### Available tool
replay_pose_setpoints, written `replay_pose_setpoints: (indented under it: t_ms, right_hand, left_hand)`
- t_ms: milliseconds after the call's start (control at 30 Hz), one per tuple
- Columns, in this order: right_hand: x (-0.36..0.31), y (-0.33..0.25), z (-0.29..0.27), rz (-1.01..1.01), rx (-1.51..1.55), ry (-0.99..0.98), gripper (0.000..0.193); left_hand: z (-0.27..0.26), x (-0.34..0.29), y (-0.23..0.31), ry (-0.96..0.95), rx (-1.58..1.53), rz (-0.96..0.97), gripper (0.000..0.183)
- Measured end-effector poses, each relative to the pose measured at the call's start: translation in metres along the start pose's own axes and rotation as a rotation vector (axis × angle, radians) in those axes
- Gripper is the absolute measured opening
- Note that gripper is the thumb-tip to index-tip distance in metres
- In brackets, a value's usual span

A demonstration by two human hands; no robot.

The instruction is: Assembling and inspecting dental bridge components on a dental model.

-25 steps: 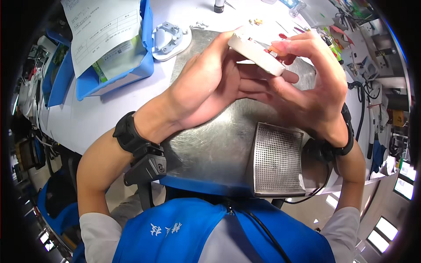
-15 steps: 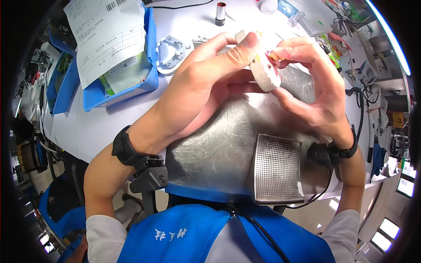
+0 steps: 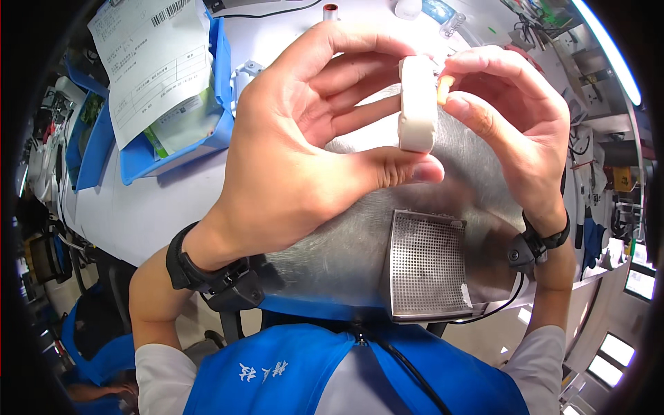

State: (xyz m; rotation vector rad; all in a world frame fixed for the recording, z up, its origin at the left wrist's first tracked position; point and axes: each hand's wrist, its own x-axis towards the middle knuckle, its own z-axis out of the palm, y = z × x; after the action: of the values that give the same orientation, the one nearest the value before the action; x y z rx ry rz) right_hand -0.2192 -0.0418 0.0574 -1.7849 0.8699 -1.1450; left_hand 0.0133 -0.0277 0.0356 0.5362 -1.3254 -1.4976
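In front of my chest, my left hand (image 3: 294, 162) holds a white plaster dental model (image 3: 417, 107), with the thumb under its near end and the fingers at its far end. The model stands on edge, its flat base toward my left palm; its other face is mostly hidden. Beside that face my right hand (image 3: 519, 128) pinches a small orange-yellow piece (image 3: 444, 90) between thumb and forefinger. It is close against the model; whether they touch I cannot tell.
Below my hands lie a scratched metal plate (image 3: 332, 242) and a perforated metal tray (image 3: 429, 266). To the left, a blue bin (image 3: 225, 83) holds papers and a bag. A grey dental articulator (image 3: 245, 72) is partly hidden behind my left hand. A small red-and-black cylinder (image 3: 330, 12) stands behind.
The model has been turned so its base faces my left palm. My left hand has opened wider around it, thumb now beneath. My right thumb and forefinger still pinch the orange-yellow piece.
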Motion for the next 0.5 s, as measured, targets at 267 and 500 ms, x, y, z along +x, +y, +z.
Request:
replay_pose_setpoints:
  t_ms: [267,500]
  right_hand:
    - [0.001,0.008,-0.009,-0.052,0.059,-0.092,0.021]
    - [0.009,0.004,0.006,0.173,-0.285,-0.227,0.029]
  left_hand:
    - [0.005,-0.002,-0.013,-0.035,0.138,0.164,0.080]
    - [-0.005,-0.009,-0.032,-0.065,-0.011,-0.198,0.061]
